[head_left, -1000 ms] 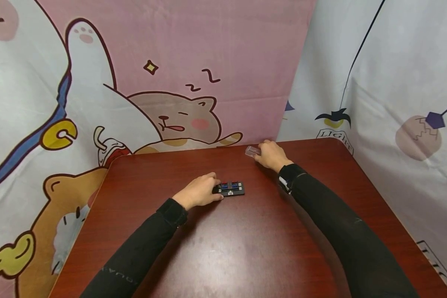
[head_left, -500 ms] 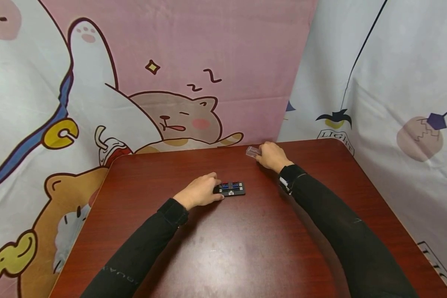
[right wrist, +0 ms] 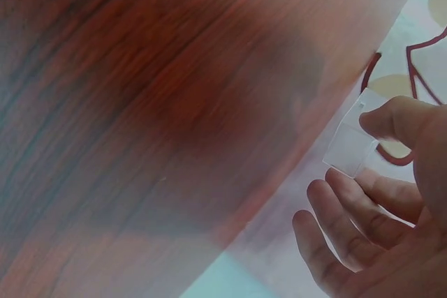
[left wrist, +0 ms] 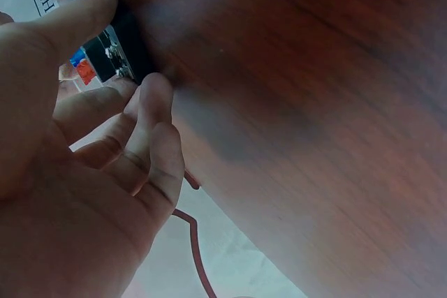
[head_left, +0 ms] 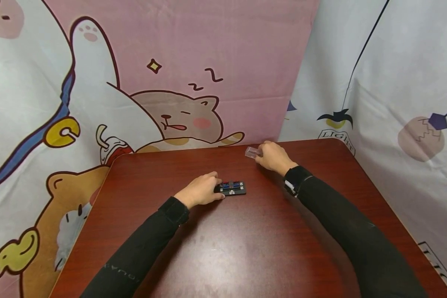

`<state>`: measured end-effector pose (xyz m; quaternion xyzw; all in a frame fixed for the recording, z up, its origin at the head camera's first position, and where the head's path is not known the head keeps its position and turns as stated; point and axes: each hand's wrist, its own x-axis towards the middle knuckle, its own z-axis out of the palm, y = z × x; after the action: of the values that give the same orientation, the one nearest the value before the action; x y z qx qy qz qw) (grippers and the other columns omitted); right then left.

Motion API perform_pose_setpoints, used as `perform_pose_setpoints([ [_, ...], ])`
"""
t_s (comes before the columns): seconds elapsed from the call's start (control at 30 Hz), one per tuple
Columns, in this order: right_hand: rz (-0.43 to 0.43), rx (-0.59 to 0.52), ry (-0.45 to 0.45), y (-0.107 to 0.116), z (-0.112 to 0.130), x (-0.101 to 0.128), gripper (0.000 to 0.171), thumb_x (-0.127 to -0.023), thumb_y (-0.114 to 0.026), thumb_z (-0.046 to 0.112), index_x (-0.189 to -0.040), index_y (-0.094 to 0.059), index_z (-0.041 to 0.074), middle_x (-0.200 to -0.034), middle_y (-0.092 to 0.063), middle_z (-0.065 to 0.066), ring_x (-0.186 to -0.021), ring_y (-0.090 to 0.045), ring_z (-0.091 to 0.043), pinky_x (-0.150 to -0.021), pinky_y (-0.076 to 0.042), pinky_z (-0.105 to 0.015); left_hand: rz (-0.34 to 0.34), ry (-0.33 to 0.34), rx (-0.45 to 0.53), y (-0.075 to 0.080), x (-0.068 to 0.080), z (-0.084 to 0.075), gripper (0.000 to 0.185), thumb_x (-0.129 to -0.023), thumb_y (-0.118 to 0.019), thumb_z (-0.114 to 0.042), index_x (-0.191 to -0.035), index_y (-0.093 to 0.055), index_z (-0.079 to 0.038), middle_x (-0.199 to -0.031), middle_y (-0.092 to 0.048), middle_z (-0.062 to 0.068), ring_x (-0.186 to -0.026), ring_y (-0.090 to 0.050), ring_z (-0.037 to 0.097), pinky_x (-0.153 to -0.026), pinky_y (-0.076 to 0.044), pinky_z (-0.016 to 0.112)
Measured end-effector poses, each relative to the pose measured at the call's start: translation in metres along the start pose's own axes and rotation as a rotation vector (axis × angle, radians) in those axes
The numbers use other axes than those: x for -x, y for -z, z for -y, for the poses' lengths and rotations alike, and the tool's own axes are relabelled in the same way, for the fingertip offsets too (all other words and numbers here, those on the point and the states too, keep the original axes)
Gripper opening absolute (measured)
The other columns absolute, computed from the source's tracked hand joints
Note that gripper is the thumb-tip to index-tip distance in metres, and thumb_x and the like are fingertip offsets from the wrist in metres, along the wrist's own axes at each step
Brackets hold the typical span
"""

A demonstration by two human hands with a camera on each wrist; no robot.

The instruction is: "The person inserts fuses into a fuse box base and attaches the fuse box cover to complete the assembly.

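In the head view, a black fuse block [head_left: 232, 188] with blue and red parts on top lies on the table near its middle. My left hand [head_left: 200, 190] grips its left end between thumb and fingers. The left wrist view shows the thumb on one long side of the fuse block [left wrist: 129, 43] and fingertips at the other. Near the table's back edge, my right hand [head_left: 275, 158] pinches a small clear plastic cover [head_left: 251, 152]. In the right wrist view the thumb and index finger hold the clear cover [right wrist: 347, 141]; the other fingers are bent beside it.
The reddish-brown wooden table [head_left: 223, 248] is glossy. Behind it hangs a pink and white cartoon curtain [head_left: 253, 62], close to the back edge. Another white printed curtain [head_left: 387, 82] runs along the right side.
My right wrist and forearm have shifted slightly to the right, and the clear cover has turned a little. My left hand keeps its grip on the fuse block.
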<state>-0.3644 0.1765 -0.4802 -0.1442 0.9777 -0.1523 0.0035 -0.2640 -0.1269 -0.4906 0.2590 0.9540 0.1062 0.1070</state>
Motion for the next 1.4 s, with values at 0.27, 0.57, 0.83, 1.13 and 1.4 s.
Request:
perform_pose_setpoints([
  [0.27, -0.027, 0.041, 0.1, 0.002, 0.013, 0.012, 0.044, -0.1, -0.075, 0.031, -0.13, -0.074, -0.001, -0.12, -0.072, -0.015, -0.096, -0.066, -0.029, -0.091, -0.061, -0.05, 0.007, 0.014, -0.002, 0.0, 0.0, 0.0, 0.062, -0.1, -0.082, -0.045, -0.148, -0.07, -0.008, -0.125, -0.064, 0.005, -0.098, -0.06, 0.019, -0.095, -0.058, 0.04],
  [0.57, -0.042, 0.05, 0.227, 0.001, 0.036, 0.036, 0.043, -0.1, -0.076, 0.032, -0.132, -0.075, 0.003, -0.123, -0.072, -0.012, -0.098, -0.068, -0.026, -0.092, -0.062, -0.047, 0.0, 0.003, -0.02, 0.003, 0.0, -0.002, 0.061, -0.099, -0.084, -0.045, -0.145, -0.072, -0.007, -0.12, -0.064, 0.005, -0.096, -0.06, 0.019, -0.095, -0.058, 0.04],
  [0.83, -0.058, 0.061, 0.284, 0.005, 0.054, 0.05, 0.044, -0.098, -0.079, 0.032, -0.132, -0.075, 0.004, -0.121, -0.073, -0.011, -0.099, -0.068, -0.026, -0.093, -0.062, -0.046, -0.008, -0.014, -0.03, 0.002, -0.001, 0.0, 0.059, -0.099, -0.084, -0.043, -0.142, -0.073, -0.004, -0.117, -0.064, 0.007, -0.092, -0.062, 0.021, -0.092, -0.058, 0.041],
  [1.13, -0.055, 0.06, 0.365, 0.003, 0.061, 0.055, 0.042, -0.097, -0.081, 0.032, -0.129, -0.077, 0.006, -0.115, -0.073, -0.008, -0.095, -0.067, -0.024, -0.093, -0.062, -0.044, -0.025, -0.044, 0.03, -0.008, -0.006, 0.013, 0.061, -0.101, -0.082, -0.046, -0.144, -0.072, -0.004, -0.117, -0.063, 0.005, -0.093, -0.061, 0.02, -0.09, -0.057, 0.041],
  [1.4, -0.041, 0.084, 0.429, 0.0, 0.066, 0.06, 0.041, -0.099, -0.079, 0.033, -0.13, -0.078, 0.006, -0.118, -0.074, -0.009, -0.096, -0.068, -0.023, -0.092, -0.062, -0.043, -0.025, -0.032, 0.014, 0.002, 0.0, 0.004, 0.06, -0.098, -0.084, -0.048, -0.142, -0.075, -0.008, -0.114, -0.063, 0.004, -0.089, -0.059, 0.018, -0.087, -0.056, 0.039],
])
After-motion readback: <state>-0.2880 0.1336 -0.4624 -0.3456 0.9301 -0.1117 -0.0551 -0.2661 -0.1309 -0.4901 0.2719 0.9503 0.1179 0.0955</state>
